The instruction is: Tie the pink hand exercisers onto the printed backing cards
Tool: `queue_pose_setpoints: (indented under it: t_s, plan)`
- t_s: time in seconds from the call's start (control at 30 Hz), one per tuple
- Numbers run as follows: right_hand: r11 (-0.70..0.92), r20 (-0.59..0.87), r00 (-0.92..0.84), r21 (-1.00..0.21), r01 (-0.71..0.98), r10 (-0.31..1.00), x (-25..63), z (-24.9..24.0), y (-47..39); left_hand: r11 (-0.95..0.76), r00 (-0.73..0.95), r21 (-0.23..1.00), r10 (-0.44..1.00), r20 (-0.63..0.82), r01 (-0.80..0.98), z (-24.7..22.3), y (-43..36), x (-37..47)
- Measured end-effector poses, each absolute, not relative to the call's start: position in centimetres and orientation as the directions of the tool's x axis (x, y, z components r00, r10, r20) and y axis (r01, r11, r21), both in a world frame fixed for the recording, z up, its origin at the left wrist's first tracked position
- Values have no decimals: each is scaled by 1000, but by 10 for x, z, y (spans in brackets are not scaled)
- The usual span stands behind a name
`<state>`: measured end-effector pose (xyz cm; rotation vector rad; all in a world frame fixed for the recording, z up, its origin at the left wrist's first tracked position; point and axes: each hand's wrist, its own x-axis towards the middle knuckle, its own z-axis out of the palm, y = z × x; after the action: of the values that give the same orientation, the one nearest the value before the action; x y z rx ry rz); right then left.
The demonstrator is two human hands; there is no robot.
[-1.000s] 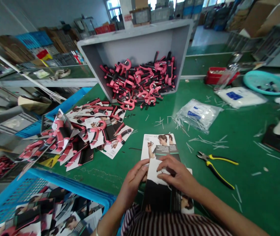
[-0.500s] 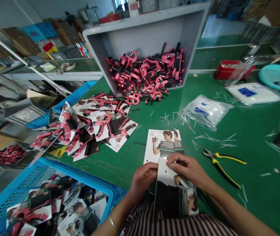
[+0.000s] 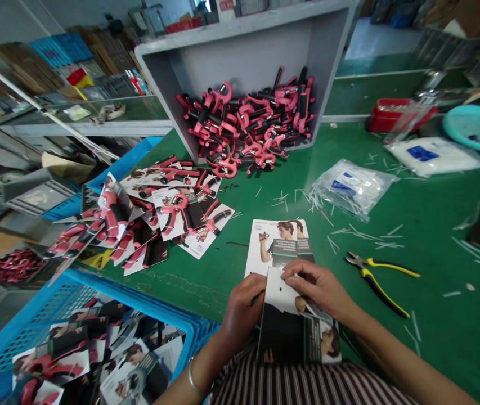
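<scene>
A printed card, dark with a white end and a small hole, is held upright near my striped top. My left hand is closed on its left edge, fingers curled partly behind it. Across its top right corner, my right hand pinches the card between thumb and fingers. Just beyond both hands, more printed cards lie overlapping on the green table. Whether anything else is between my fingers is hidden.
Pink-black hand grips fill a tilted grey bin. Carded grips are heaped at left, above a blue basket. Yellow-black cutters, white strips and a plastic bag lie at right.
The held card has shifted slightly left and tilted a little, with both hands still on it. The whole view has moved slightly.
</scene>
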<state>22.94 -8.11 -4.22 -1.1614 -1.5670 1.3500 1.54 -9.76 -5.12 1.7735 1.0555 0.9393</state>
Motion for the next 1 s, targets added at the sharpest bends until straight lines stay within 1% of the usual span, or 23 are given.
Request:
queue_pose_setpoints:
  t_s: [0.07, 0.13, 0.17, 0.23, 0.3, 0.37, 0.43, 0.53, 0.6, 0.67, 0.73, 0.77, 0.8, 0.87, 0.93, 0.97, 1.0]
  plan:
    - [58, 2, -319, -984, 166, 948, 231, -42, -82, -280, 392, 929, 904, 171, 242, -51, -95, 16]
    - [93, 25, -352, -980, 176, 935, 232, -42, -83, -229, 395, 949, 910, 129, 218, -50, -95, 18]
    - [113, 36, -376, -976, 186, 926, 233, -42, -84, -168, 375, 966, 923, 84, 197, -48, -96, 18]
    - [151, 51, -413, -965, 214, 909, 233, -42, -86, 19, 311, 993, 949, -55, 119, -41, -99, 19]
    - [172, 59, -422, -957, 235, 905, 231, -43, -88, 207, 276, 978, 939, -205, 22, -31, -102, 19]
    - [170, 54, -413, -954, 248, 909, 225, -45, -92, 302, 279, 953, 916, -287, -10, -22, -104, 18]
    - [158, 44, -402, -954, 256, 915, 218, -46, -96, 320, 262, 947, 912, -315, 23, -20, -104, 18]
    - [161, 42, -391, -947, 277, 919, 212, -43, -99, 321, 216, 946, 922, -323, 44, -29, -96, 21]
    - [188, 72, -368, -938, 290, 927, 218, -36, -96, 321, 170, 947, 934, -314, -11, -35, -85, 21]
    - [236, 128, -331, -920, 311, 935, 232, -25, -87, 286, 66, 955, 957, -281, -83, -36, -75, 19]
    - [298, 197, -289, -881, 367, 937, 252, -16, -69, 238, -40, 961, 968, -246, -141, -37, -67, 16]
    - [326, 227, -273, -854, 406, 935, 262, -13, -54, 231, -66, 960, 967, -244, -160, -39, -65, 14]
    - [345, 247, -264, -829, 441, 932, 270, -12, -36, 243, -67, 954, 964, -258, -173, -42, -63, 13]
    - [352, 256, -253, -794, 496, 933, 278, -15, 11, 320, 6, 934, 946, -323, -156, -55, -62, 12]
    - [324, 216, -251, -762, 560, 943, 273, -23, 68, 399, 120, 913, 914, -388, -89, -73, -62, 12]
    - [322, 199, -259, -703, 634, 945, 267, -27, 98, 422, 169, 906, 896, -410, -39, -82, -63, 11]
    - [325, 204, -256, -672, 665, 945, 258, -31, 128, 426, 204, 904, 883, -423, 29, -90, -63, 9]
